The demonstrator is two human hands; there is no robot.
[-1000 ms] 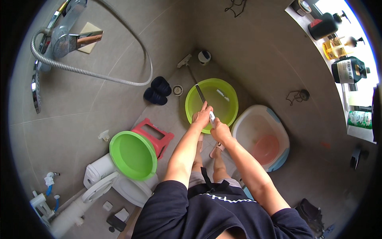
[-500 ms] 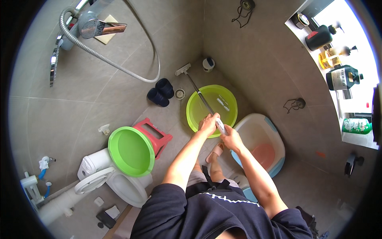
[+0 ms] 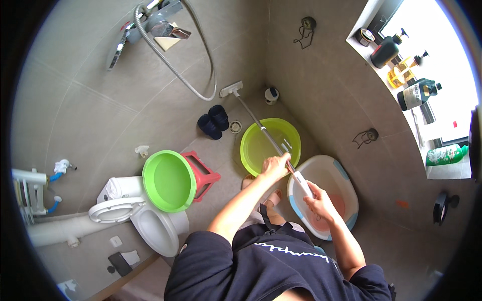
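Observation:
I hold a long-handled scrubber, with its grey metal pole slanting away from me over a yellow-green basin. My left hand is closed round the pole's lower part. Farther back, my right hand is wrapped on the white grip. The scrubber's flat white head rests against the grey tiled wall, low down near the corner. Its underside is hidden. Some clear liquid appears to be in the yellow-green basin.
Dark slippers and a round drain lie beyond my feet. A white baby tub stands at right, a green basin and red stool at left by the toilet. Bottles line the window ledge.
The scrubber's head has moved farther up the wall, away from the drain. My hands are wider apart, the right one farther back along the grip. The view has shifted slightly.

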